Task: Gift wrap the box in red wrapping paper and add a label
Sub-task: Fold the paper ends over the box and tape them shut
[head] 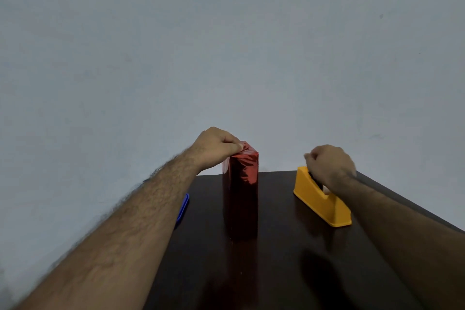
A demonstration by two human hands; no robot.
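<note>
Pinching box (240, 191) top, left hand (216, 145).

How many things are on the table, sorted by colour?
Red: 1, the wrapped box, standing upright
Yellow: 1, the tape dispenser
Blue: 1, a flat thing at the table's left edge, mostly hidden by the left arm
Total: 3

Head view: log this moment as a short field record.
surface: dark glossy wooden table
box: tall upright box in shiny red wrapping paper, mid-table
left hand: pinches the folded paper at the box top
right hand: curled over the yellow plastic tape dispenser; tape not discernible
other: blue flat object at table's left edge
label: none visible
</note>
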